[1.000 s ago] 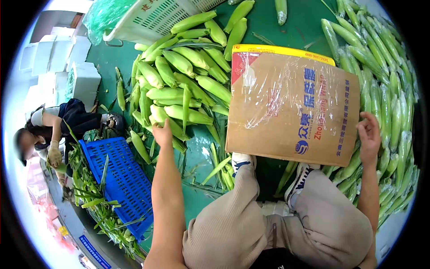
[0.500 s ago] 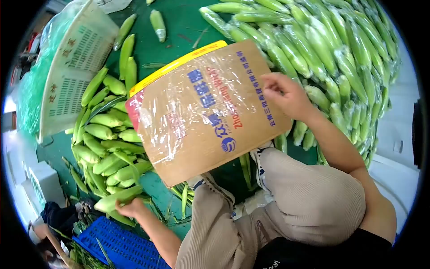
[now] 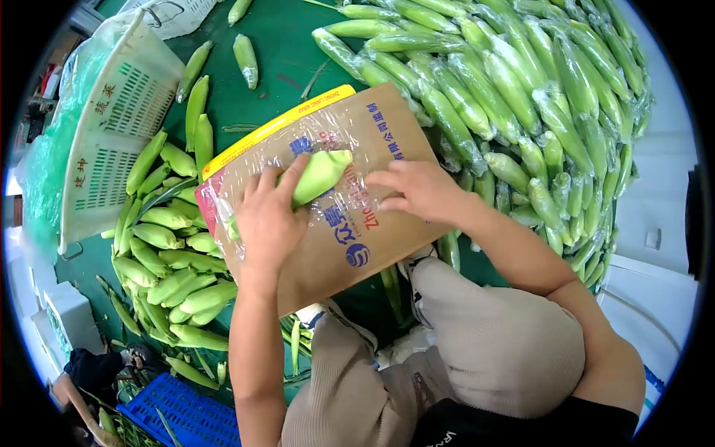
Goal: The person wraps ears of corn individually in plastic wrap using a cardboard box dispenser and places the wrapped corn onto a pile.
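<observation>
Corn ear (image 3: 320, 177), shifted from heap (image 3: 165, 217), lies across film-covered carton (image 3: 395, 240), gripped by your left hand (image 3: 269, 223); your right hand (image 3: 426, 192), thumb and fingers apart, is near, leaving ear within both hands' reach.

Corn (image 3: 322, 177) now over carton (image 3: 402, 238)

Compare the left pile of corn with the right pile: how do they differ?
The left pile is bare husk, while the ears of the right pile look wrapped in shiny clear film. The left pile is smaller; the right pile spreads wider. The left pile lies near the white crate, the right pile on the other side of the cardboard. Both are green ears, heaped loosely.
</observation>
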Motion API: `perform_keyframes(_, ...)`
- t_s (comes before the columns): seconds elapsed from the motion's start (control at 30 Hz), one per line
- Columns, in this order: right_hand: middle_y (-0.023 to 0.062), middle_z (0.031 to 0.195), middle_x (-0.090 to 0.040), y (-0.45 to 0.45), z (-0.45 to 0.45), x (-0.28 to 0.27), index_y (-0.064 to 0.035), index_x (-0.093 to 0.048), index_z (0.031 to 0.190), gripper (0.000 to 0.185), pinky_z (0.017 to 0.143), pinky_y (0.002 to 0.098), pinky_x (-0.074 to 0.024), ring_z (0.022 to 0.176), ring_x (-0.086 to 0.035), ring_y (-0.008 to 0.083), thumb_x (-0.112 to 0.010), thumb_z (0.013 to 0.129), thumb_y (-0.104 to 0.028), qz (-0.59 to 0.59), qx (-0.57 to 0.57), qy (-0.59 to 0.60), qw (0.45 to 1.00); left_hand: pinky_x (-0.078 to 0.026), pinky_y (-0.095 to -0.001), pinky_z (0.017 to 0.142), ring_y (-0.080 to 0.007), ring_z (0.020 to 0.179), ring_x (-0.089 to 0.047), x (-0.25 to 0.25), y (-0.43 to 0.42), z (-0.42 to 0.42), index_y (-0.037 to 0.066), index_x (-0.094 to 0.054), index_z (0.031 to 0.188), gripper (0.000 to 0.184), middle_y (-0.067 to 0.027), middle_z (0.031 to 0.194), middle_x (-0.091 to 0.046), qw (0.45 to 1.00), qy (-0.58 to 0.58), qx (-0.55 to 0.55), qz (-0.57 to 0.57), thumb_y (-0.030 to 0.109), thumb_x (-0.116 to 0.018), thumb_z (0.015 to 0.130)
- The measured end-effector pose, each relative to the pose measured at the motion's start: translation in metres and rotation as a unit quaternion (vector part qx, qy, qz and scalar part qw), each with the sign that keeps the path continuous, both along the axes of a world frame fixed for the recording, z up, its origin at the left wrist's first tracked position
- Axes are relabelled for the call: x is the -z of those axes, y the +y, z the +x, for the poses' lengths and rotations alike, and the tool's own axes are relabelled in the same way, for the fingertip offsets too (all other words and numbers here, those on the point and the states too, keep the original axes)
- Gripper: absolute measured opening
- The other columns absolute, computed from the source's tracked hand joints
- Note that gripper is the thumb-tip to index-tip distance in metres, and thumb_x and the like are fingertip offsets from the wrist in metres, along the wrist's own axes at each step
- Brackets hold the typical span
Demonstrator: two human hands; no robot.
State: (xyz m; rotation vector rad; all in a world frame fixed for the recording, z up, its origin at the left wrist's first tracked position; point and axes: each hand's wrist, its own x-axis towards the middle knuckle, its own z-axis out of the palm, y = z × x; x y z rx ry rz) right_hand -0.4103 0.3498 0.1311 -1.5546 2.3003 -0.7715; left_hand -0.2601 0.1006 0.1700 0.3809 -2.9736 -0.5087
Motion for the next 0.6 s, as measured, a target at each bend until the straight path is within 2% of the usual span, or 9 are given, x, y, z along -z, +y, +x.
perform_keyframes(0.07,0.0083,0.083,-0.059,-0.005,0.005,0.0,-0.0201,-0.066,0.119,0.032,0.068,0.0457,-0.0526,0.077,-0.065,0.0331,-0.074,0.089,-0.023,0.037,0.023,0.031,0.999,-0.053,-0.0431,0.091,-0.0329,0.108,-0.063,-0.002,-0.007,-0.003,0.028,-0.061,0.142,0.075,-0.0077,0.116,-0.065,1.0,-0.012,0.008,0.002,0.008,-0.079,0.072)
perform_keyframes(0.1,0.0053,0.083,-0.058,-0.005,0.002,0.016,-0.0233,-0.069,0.115,0.025,0.065,0.0449,-0.052,0.074,-0.065,0.0299,-0.072,0.09,-0.028,0.034,0.013,0.085,0.996,-0.053,-0.0434,0.091,-0.0329,0.108,-0.062,-0.003,-0.008,-0.004,0.029,-0.059,0.144,0.078,-0.0078,0.118,-0.064,1.0,-0.019,0.013,-0.001,0.009,-0.08,0.072)
perform_keyframes(0.2,0.0053,0.083,-0.057,-0.009,-0.002,0.011,-0.0224,-0.069,0.111,0.021,0.065,0.0438,-0.0523,0.075,-0.066,0.0293,-0.07,0.091,-0.028,-0.02,-0.025,0.093,0.995,-0.053,-0.0436,0.091,-0.0328,0.109,-0.062,-0.003,-0.013,-0.004,0.029,-0.058,0.145,0.079,-0.0075,0.116,-0.064,0.999,-0.033,0.023,0.016,0.009,-0.08,0.072)
perform_keyframes(0.3,0.0045,0.084,-0.058,-0.014,-0.012,-0.013,-0.0218,-0.069,0.108,0.016,0.065,0.0435,-0.0519,0.074,-0.065,0.0283,-0.068,0.092,-0.024,-0.027,-0.098,0.055,0.993,-0.054,-0.0432,0.091,-0.0326,0.109,-0.061,-0.007,-0.013,-0.005,0.027,-0.059,0.143,0.077,-0.0066,0.113,-0.064,0.999,-0.037,0.017,0.032,0.009,-0.08,0.071)
perform_keyframes(0.4,0.0064,0.08,-0.056,-0.016,-0.017,0.016,-0.0202,-0.07,0.11,0.019,0.067,0.0441,-0.0517,0.076,-0.065,0.0278,-0.07,0.091,-0.021,-0.014,-0.098,0.092,0.991,-0.053,-0.0433,0.091,-0.0336,0.108,-0.062,-0.009,-0.015,-0.01,0.026,-0.061,0.141,0.074,-0.0075,0.112,-0.065,0.998,-0.027,0.022,0.043,0.011,-0.081,0.071)
perform_keyframes(0.43,0.0088,0.081,-0.06,-0.014,-0.02,0.026,-0.0175,-0.07,0.11,0.017,0.07,0.0448,-0.0521,0.081,-0.066,0.0302,-0.069,0.093,-0.019,0.01,-0.086,0.097,0.991,-0.054,-0.0428,0.09,-0.033,0.106,-0.062,-0.006,-0.016,-0.009,0.027,-0.061,0.14,0.073,-0.007,0.11,-0.065,0.999,-0.017,0.028,0.036,0.012,-0.081,0.071)
perform_keyframes(0.53,0.0117,0.088,-0.066,-0.007,-0.024,0.028,-0.0116,-0.068,0.107,0.012,0.074,0.0451,-0.0522,0.088,-0.067,0.0337,-0.064,0.096,-0.016,-0.159,0.021,-0.116,0.98,-0.056,-0.0426,0.089,-0.032,0.106,-0.063,-0.006,-0.019,-0.007,0.028,-0.062,0.139,0.073,-0.0048,0.111,-0.065,0.998,-0.018,0.053,0.017,0.015,-0.081,0.07)
perform_keyframes(0.57,0.0129,0.097,-0.071,-0.015,-0.017,0.016,-0.0074,-0.066,0.105,0.011,0.077,0.0459,-0.0519,0.09,-0.067,0.0363,-0.06,0.099,-0.015,-0.197,0.055,-0.103,0.974,-0.056,-0.0428,0.09,-0.0325,0.107,-0.063,-0.012,-0.017,-0.009,0.028,-0.061,0.14,0.072,-0.0047,0.112,-0.065,0.998,-0.033,0.048,0.018,0.014,-0.08,0.071)
perform_keyframes(0.6,0.013,0.097,-0.071,-0.026,-0.015,0.007,-0.0067,-0.066,0.105,0.012,0.077,0.046,-0.0519,0.09,-0.067,0.0361,-0.06,0.098,-0.015,-0.194,0.06,-0.088,0.975,-0.056,-0.043,0.091,-0.033,0.108,-0.063,-0.015,-0.015,-0.009,0.029,-0.061,0.14,0.072,-0.0046,0.113,-0.065,0.997,-0.056,0.049,0.024,0.013,-0.079,0.072)
